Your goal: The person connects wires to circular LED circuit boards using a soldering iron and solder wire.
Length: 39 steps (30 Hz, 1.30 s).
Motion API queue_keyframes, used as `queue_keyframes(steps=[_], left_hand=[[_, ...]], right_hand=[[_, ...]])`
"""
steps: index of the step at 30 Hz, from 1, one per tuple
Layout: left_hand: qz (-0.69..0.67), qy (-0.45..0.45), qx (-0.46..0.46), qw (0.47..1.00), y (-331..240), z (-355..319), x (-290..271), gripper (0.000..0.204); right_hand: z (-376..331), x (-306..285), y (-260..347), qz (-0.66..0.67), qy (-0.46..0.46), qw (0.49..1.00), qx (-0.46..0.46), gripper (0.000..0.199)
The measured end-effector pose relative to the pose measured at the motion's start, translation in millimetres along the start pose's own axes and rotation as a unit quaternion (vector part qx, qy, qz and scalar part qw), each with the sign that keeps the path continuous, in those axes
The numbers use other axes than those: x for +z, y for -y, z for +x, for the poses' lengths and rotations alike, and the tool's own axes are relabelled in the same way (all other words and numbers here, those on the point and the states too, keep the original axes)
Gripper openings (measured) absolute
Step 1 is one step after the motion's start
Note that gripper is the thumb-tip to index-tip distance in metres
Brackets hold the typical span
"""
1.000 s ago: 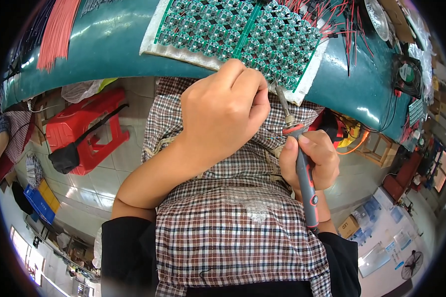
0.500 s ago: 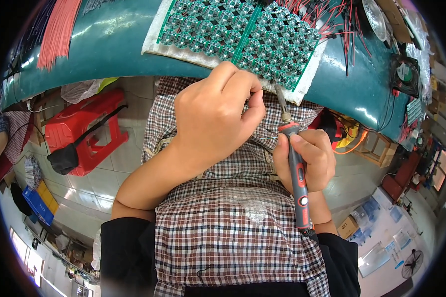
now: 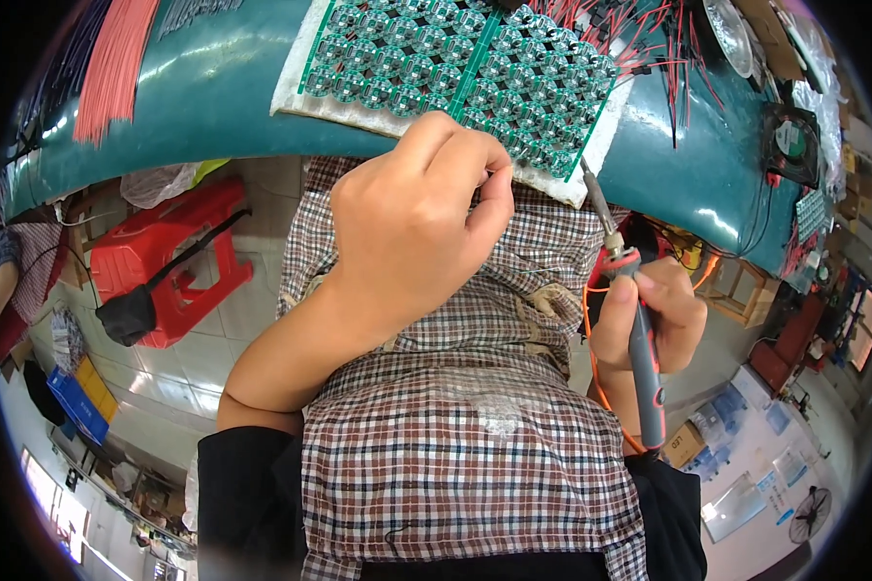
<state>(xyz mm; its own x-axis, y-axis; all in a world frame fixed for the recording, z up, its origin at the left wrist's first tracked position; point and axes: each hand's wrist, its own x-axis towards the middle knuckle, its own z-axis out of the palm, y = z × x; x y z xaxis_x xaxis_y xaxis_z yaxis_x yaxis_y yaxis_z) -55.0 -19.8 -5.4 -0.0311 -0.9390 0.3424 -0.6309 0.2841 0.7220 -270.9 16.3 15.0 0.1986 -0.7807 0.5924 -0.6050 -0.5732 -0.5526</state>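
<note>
A green panel of small circuit boards (image 3: 468,73) lies on a white foam slab (image 3: 344,114) at the near edge of the bench. My left hand (image 3: 412,208) is closed in a pinch by the panel's near edge. What its fingertips hold, if anything, is hidden behind the fingers. My right hand (image 3: 676,315) grips a grey and red soldering iron (image 3: 644,373). The iron's tip points up and away, just beside the slab's right corner, apart from the boards. An orange cord (image 3: 596,363) hangs by the iron.
Red wires with black ends (image 3: 673,58) lie behind and right of the panel. Bundles of pink wires (image 3: 116,68) rest on the green bench (image 3: 218,107) at far left. A small black fan (image 3: 792,145) stands at the right. A red plastic stool (image 3: 170,266) is on the floor at left.
My right hand has moved right with the soldering iron, drawing its tip away from the panel's near edge. My left hand and the panel have shifted slightly left.
</note>
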Motion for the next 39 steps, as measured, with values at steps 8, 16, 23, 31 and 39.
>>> queue_keyframes(steps=[8, 16, 23, 31, 39], left_hand=[[0.005, -0.008, 0.022, 1.000, 2, 5, 6, 0.013], [0.020, 0.023, 0.011, 0.999, 2, 4, 6, 0.013], [0.021, 0.026, 0.015, 0.999, 2, 4, 11, 0.012], [0.027, 0.028, 0.022, 0.999, 0, 8, 19, 0.012], [0.026, 0.025, 0.032, 0.999, 2, 9, 24, 0.013]], right_hand=[[5, 16, -8, 0.029, -0.003, 1.000, 0.003, 0.022], [2, 22, -10, 0.035, -0.002, 0.999, 0.018, 0.023], [-3, 19, -11, 0.053, -0.036, 0.997, 0.031, 0.024], [-2, 21, -12, 0.061, -0.016, 0.998, 0.013, 0.024], [-1, 22, -8, 0.004, 0.011, 1.000, 0.003, 0.027]])
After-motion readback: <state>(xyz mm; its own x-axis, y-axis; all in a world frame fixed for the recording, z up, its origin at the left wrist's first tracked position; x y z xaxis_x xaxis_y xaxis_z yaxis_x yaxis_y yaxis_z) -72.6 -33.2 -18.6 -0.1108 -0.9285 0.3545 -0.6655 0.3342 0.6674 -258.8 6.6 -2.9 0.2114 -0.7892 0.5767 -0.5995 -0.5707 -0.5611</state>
